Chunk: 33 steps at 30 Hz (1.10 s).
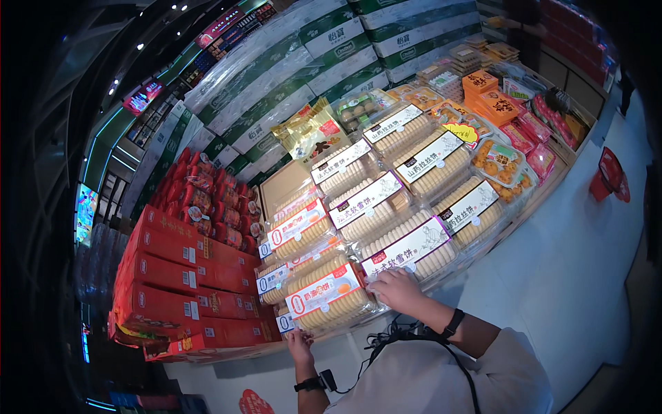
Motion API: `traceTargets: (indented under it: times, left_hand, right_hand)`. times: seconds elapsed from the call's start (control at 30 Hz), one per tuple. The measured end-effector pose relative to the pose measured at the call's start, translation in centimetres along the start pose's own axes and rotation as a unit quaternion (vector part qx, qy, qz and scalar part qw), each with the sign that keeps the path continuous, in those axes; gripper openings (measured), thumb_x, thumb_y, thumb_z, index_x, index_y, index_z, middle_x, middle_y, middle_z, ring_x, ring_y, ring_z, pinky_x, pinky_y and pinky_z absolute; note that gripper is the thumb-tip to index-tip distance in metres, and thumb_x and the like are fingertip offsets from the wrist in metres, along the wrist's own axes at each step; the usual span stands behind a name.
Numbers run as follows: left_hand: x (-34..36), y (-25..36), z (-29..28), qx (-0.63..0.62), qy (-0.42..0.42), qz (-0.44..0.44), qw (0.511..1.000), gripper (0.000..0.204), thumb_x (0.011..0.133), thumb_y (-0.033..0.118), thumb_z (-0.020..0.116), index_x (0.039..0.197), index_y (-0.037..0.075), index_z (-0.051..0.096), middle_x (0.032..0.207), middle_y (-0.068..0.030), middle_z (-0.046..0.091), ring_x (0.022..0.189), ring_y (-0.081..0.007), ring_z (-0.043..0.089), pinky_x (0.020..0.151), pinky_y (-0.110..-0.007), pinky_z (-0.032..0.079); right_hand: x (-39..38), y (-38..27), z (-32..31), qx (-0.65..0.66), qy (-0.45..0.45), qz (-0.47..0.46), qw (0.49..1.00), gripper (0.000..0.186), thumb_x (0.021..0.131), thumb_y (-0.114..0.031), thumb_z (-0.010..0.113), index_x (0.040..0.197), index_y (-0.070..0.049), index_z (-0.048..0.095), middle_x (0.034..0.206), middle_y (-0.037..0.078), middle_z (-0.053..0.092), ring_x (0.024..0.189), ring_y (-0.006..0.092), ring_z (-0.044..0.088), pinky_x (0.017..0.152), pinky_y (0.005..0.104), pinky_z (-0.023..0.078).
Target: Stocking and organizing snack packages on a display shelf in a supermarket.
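**Front Row, Close Quarters: Biscuit Packs Within Reach**

Watching from afar, I see the right hand [396, 290] lying palm down at the near edge of the clear purple-labelled pack [408, 248], its fingers loosely bent and set slightly apart. Whether they grip or merely rest, I cannot tell. The left hand [300, 345] sits lower and farther left, fingers gathered near the front corner of a lower pack [285, 322]; my view does not show whether they pinch it.

The relation that counts from my seat is a narrow one. The orange-labelled pack [327, 297], in the front row on top of the lower pack, lies between the two hands: ahead and to the right of the left one, just to the left of the right one's fingertips. Its long axis runs crosswise, slanting from near left to far right. The purple-labelled pack shares that slant just to the right, and the right hand is plainly the nearer to it. Red boxes [176, 276] stand piled to the left, while green-and-white cartons [289, 83] rise behind.
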<state>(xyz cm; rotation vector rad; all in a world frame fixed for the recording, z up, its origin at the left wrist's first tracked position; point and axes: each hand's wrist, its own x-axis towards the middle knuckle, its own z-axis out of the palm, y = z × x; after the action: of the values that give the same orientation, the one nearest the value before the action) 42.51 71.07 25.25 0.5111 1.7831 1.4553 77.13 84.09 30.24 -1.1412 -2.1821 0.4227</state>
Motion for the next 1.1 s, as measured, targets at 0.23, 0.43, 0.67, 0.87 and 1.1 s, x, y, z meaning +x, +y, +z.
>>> traceTargets:
  times: [0.23, 0.43, 0.67, 0.87, 1.1]
  left_hand:
    - [0.3, -0.5, -0.9, 0.001, 0.002, 0.005, 1.000, 0.026, 0.096, 0.035, 0.051, 0.084, 0.012, 0.048, 0.071, -0.0014, 0.057, 0.064, -0.0123, 0.058, 0.055, -0.025, 0.044]
    - [0.5, -1.0, -1.0, 0.010, 0.002, 0.006, 1.000, 0.029, 0.095, 0.039, 0.051, 0.084, 0.012, 0.049, 0.072, -0.0017, 0.059, 0.065, -0.0134, 0.059, 0.056, -0.026, 0.043]
    - [0.9, -0.9, -0.5, 0.021, 0.004, -0.001, 1.000, 0.029, 0.097, 0.038, 0.049, 0.082, 0.013, 0.049, 0.070, -0.0017, 0.058, 0.065, -0.0132, 0.058, 0.056, -0.026, 0.043]
    - [0.7, -1.0, -1.0, 0.003, -0.001, 0.004, 1.000, 0.030, 0.096, 0.038, 0.048, 0.080, 0.013, 0.047, 0.069, -0.0015, 0.057, 0.062, -0.0119, 0.056, 0.054, -0.025, 0.041]
    - [1.3, -1.5, -0.8, 0.007, 0.017, 0.004, 1.000, 0.027, 0.095, 0.038, 0.048, 0.084, 0.014, 0.049, 0.069, -0.0011, 0.056, 0.062, -0.0132, 0.056, 0.052, -0.026, 0.039]
  right_hand:
    - [-0.5, 2.6, -3.0, -0.032, -0.011, 0.026, 0.999, 0.024, 0.074, -0.015, 0.061, 0.097, -0.019, 0.067, 0.095, 0.001, 0.058, 0.096, 0.0198, 0.055, 0.085, 0.0375, 0.036]
    - [-2.4, 8.6, -8.0, -0.085, 0.074, 0.107, 0.988, 0.027, 0.073, -0.015, 0.064, 0.100, -0.017, 0.066, 0.096, 0.001, 0.058, 0.098, 0.0201, 0.055, 0.087, 0.0392, 0.035]
    - [-2.7, 8.6, -7.8, -0.108, 0.100, 0.168, 0.975, 0.028, 0.074, -0.015, 0.065, 0.102, -0.018, 0.065, 0.098, 0.003, 0.057, 0.098, 0.0226, 0.054, 0.089, 0.0405, 0.039]
    - [-2.3, 8.1, -6.6, -0.078, 0.090, 0.207, 0.971, 0.028, 0.076, -0.012, 0.063, 0.104, -0.016, 0.063, 0.102, 0.005, 0.056, 0.102, 0.0264, 0.052, 0.085, 0.0400, 0.046]
    - [-2.7, 7.8, -6.5, -0.064, 0.113, 0.212, 0.969, 0.027, 0.077, -0.011, 0.061, 0.103, -0.016, 0.063, 0.100, 0.005, 0.054, 0.102, 0.0260, 0.051, 0.089, 0.0440, 0.039]
